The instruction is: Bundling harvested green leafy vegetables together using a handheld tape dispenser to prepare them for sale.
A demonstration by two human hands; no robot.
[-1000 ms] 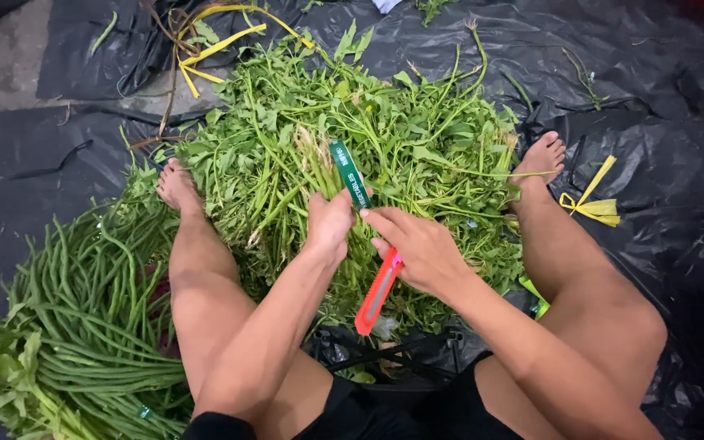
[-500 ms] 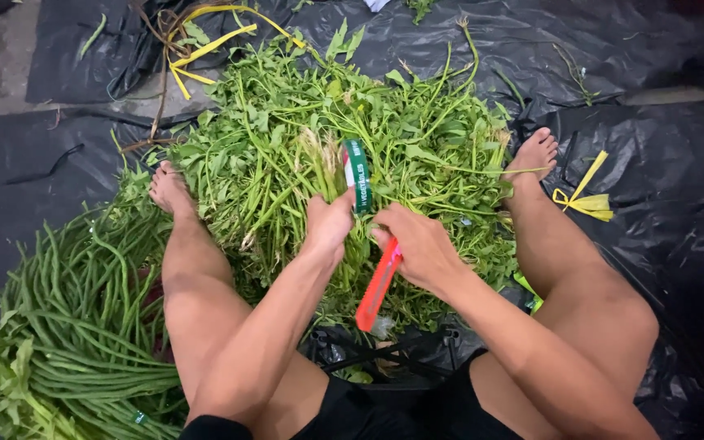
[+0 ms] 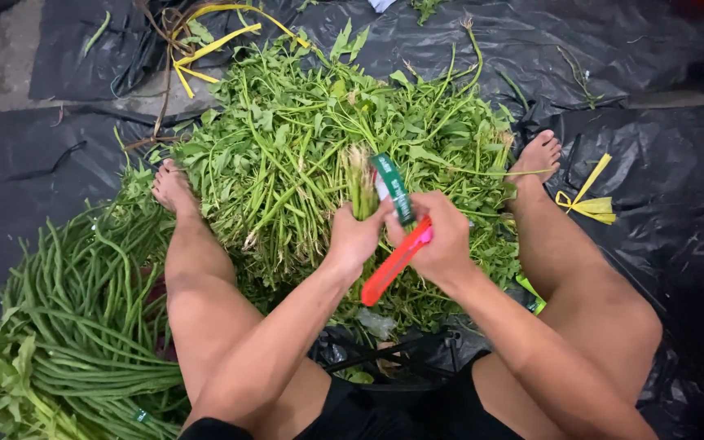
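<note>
Both of my hands had drawn closer together over the leafy heap since a moment before, and a small bunch of stems [image 3: 358, 183] now stood upright between them. From the head view, my left hand [image 3: 354, 238] was clamped round that bunch, stem ends pointing to twelve o'clock. My right hand [image 3: 442, 236] was closed on the knife [image 3: 397, 228], red handle toward seven o'clock, green-sheathed blade just beside the stems. Long beans [image 3: 75, 326] lay at eight o'clock on the black sheet [image 3: 662, 163].

Black plastic sheeting [image 3: 637, 269] covers the ground. A sorted pile of long green stalks [image 3: 75, 326] lies at the left. Yellow plastic ties lie at the top left [image 3: 213, 41] and at the right [image 3: 588, 204].
</note>
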